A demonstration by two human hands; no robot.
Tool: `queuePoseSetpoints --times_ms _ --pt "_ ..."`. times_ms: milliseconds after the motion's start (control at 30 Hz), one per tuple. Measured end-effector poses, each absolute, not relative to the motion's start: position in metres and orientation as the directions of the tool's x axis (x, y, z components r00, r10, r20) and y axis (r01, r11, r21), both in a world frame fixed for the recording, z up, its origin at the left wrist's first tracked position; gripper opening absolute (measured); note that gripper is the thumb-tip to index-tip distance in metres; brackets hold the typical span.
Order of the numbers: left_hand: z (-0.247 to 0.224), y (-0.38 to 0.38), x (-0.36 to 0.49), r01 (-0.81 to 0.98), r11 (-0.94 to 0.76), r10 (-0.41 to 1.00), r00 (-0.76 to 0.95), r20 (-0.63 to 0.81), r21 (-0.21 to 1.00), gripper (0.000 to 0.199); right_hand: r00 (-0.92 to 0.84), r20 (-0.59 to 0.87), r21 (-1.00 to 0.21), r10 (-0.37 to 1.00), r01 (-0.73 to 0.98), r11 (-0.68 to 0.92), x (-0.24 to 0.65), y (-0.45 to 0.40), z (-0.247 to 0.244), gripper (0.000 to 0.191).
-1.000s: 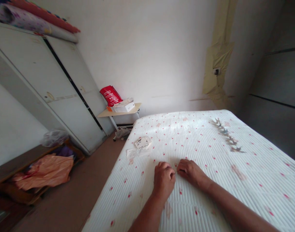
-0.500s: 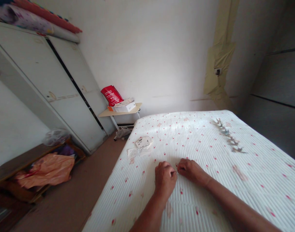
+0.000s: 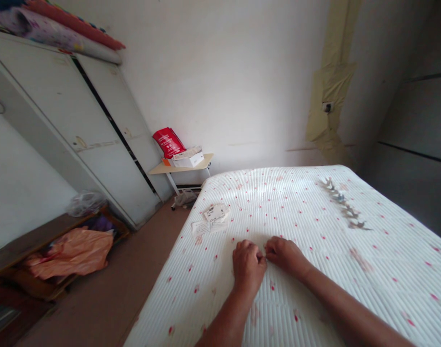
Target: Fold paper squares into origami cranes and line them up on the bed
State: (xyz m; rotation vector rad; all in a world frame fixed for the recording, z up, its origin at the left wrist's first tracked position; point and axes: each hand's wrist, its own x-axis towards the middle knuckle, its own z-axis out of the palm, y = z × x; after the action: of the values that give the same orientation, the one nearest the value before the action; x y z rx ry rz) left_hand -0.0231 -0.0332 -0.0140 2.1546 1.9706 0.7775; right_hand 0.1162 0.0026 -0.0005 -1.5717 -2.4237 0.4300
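Note:
My left hand (image 3: 248, 262) and my right hand (image 3: 283, 254) are close together, low over the bed's white ribbed cover (image 3: 289, 308) with its small red flowers. Both have their fingers curled and pinched. Whatever lies between the fingertips is hidden or too small to name. Beyond my left hand, printed paper pieces (image 3: 215, 213) lie flat on the cover. To the right, several small folded paper shapes (image 3: 339, 197) stand in a row; they look like paper cranes.
A small table (image 3: 159, 168) past the bed's far left corner carries a red bag (image 3: 169, 143) and a white box (image 3: 188, 160). Tall cabinets (image 3: 97, 111) stand at left. An orange plastic bag (image 3: 74, 253) sits on a low wooden unit (image 3: 11, 250). A wall socket (image 3: 328, 107) is at back right.
My hands stay in almost the same place, fingers still pinched close together. The whole view has shifted very slightly; nothing on the bed has visibly moved.

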Motion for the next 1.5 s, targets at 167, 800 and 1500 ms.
queuePoseSetpoints --times_ms 167,800,1500 --pt "-0.013 -0.032 -0.025 0.887 -0.129 0.965 0.009 0.264 0.444 0.008 -0.319 0.029 -0.411 0.947 0.86 0.302 0.114 0.001 -0.003 0.009" --pt "-0.011 -0.032 -0.025 0.894 -0.122 0.965 0.005 0.263 0.432 0.006 -0.285 0.006 -0.618 0.959 0.753 0.227 0.124 0.011 -0.008 0.009" --pt "-0.015 -0.033 -0.024 0.894 -0.132 0.962 0.011 0.273 0.428 0.005 -0.24 0.047 -0.557 0.97 0.799 0.225 0.119 0.008 -0.012 0.013"
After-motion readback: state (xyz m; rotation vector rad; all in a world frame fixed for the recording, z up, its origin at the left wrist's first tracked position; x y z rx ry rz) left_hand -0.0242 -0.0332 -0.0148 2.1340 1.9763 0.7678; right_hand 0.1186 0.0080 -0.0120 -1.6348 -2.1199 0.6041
